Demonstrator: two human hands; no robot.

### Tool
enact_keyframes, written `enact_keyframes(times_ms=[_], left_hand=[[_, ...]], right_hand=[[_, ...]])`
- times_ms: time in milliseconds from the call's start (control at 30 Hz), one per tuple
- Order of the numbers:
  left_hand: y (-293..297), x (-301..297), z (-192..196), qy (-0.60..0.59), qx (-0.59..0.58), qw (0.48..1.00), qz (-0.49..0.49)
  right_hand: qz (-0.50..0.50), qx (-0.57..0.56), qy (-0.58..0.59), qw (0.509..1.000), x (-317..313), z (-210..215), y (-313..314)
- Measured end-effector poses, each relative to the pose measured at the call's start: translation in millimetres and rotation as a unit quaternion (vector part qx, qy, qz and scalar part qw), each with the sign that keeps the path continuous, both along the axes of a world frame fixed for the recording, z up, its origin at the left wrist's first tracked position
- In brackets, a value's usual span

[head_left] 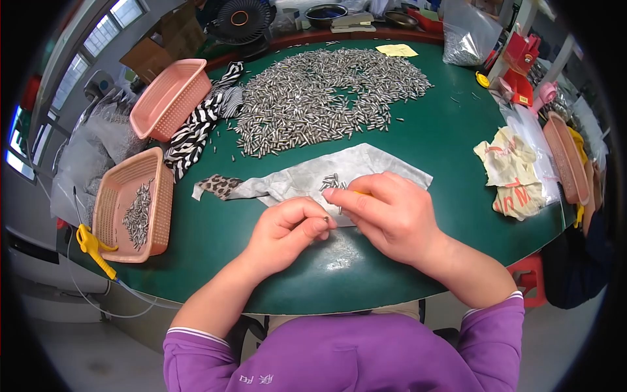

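Observation:
My left hand (287,232) is closed in a pinch near the table's front middle. Between its thumb and forefinger shows the end of a small metal pin (326,219). Just to the right, my right hand (395,212) is also closed, its fingertips almost meeting the left ones. A bit of a thin yellow tool (361,193) shows between its fingers; the rest is hidden by the hand. Beyond the fingertips, a small heap of silver metal pins (333,181) lies on a crumpled grey-white cloth (375,161).
A wide pile of metal pins (307,98) covers the far middle of the green table (450,150). At left stand a basket (163,186) holding pins, another pink basket (171,98), zebra cloth (189,140) and a yellow air gun (95,248). Crumpled bags (513,173) lie right.

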State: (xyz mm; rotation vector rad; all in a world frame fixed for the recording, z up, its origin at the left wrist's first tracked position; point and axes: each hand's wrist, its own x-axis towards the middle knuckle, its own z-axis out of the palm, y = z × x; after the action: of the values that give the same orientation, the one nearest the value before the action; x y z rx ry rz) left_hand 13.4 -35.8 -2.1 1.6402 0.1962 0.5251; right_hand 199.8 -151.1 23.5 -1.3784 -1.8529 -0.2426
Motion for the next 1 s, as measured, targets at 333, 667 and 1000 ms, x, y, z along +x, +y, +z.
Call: enact_keyframes(times_ms=[333, 667, 1000], left_hand=[[2, 0, -1, -0.021, -0.031, 0.999, 0.038], [2, 0, -2, 0.005, -0.02, 1.0, 0.012], [1, 1, 2, 0.006, 0.003, 1.0, -0.017]], right_hand=[[0.048, -0.022, 0.089, 0.995, -6, -1, -2], [-0.001, -0.007, 0.026, 1.0, -7, -3, -2], [-0.081, -0.016, 0.027, 0.996, 3, -2, 2]])
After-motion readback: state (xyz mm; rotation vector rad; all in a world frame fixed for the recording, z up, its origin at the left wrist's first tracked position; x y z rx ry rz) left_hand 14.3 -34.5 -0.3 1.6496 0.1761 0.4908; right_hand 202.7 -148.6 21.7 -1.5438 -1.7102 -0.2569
